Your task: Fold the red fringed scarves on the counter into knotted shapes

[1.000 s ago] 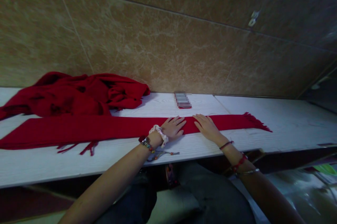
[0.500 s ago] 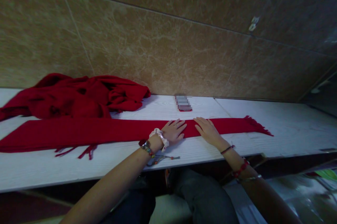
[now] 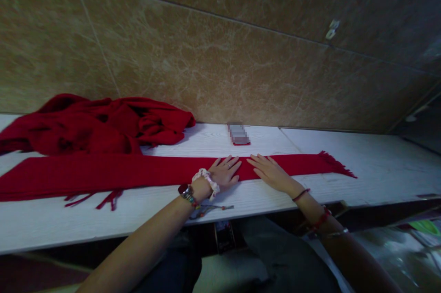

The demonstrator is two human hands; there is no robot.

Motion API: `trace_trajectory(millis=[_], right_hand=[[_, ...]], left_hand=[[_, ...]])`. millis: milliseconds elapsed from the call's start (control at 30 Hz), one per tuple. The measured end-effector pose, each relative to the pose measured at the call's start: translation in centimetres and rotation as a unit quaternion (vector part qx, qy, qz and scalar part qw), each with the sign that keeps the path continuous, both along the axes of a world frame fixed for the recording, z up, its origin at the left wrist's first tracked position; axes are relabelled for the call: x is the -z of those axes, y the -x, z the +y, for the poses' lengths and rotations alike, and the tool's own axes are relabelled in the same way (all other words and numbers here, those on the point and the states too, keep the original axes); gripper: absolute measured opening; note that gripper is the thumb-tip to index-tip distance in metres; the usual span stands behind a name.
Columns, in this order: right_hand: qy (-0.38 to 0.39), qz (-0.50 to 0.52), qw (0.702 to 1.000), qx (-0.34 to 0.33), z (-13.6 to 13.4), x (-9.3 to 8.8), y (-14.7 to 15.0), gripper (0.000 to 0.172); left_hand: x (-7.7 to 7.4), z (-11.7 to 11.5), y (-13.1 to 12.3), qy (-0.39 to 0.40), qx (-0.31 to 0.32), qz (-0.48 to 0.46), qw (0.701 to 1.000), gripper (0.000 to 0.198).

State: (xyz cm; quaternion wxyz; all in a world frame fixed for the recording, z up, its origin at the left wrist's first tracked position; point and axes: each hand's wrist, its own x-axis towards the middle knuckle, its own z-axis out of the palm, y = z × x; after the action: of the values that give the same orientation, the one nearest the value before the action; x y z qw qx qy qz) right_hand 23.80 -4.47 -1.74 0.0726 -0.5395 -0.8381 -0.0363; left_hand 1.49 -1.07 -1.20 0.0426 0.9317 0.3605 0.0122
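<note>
A long red scarf (image 3: 138, 171) lies stretched flat across the white table (image 3: 379, 164), its fringed end (image 3: 339, 166) pointing right. My left hand (image 3: 224, 172) rests palm down on the scarf near its middle, fingers spread. My right hand (image 3: 270, 171) lies flat on the scarf just to the right, fingers stretched out. The two hands are a small gap apart. Bracelets and a scrunchie ring both wrists.
A heap of crumpled red cloth (image 3: 96, 123) sits at the back left against the brown tiled wall (image 3: 206, 54). A small flat phone-like object (image 3: 238, 133) lies behind my hands. Loose red fringe (image 3: 103, 199) trails off the scarf's front edge at left.
Both hands stay flat on the scarf; my right hand has slid slightly left, closing the gap to the left hand. The view shifts a little.
</note>
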Motion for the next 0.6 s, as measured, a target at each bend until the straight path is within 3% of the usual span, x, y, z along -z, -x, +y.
trace_trajectory(millis=[100, 200, 400, 467, 600], right_hand=[[0.017, -0.017, 0.998, 0.059, 0.0, -0.6, -1.4, 0.047], [0.003, -0.004, 0.995, 0.097, 0.2, -1.1, -0.8, 0.048], [0.013, 0.013, 1.0, 0.008, 0.2, -0.6, 3.6, 0.05], [0.018, -0.002, 1.0, 0.016, 0.0, -0.2, 2.9, 0.05], [0.023, -0.016, 0.996, 0.089, -0.4, 0.3, -1.2, 0.05]], left_hand=[[0.1, -0.2, 0.0, -0.003, -0.012, -0.007, 1.0, 0.054], [0.1, -0.3, -0.2, -0.013, -0.021, -0.014, 1.0, 0.053], [-0.2, -0.7, -0.3, -0.011, -0.047, -0.013, 0.999, 0.057], [-0.4, -0.8, -0.2, -0.003, -0.044, -0.003, 0.999, 0.057], [-0.8, -0.8, -0.1, 0.016, -0.043, 0.015, 0.999, 0.058]])
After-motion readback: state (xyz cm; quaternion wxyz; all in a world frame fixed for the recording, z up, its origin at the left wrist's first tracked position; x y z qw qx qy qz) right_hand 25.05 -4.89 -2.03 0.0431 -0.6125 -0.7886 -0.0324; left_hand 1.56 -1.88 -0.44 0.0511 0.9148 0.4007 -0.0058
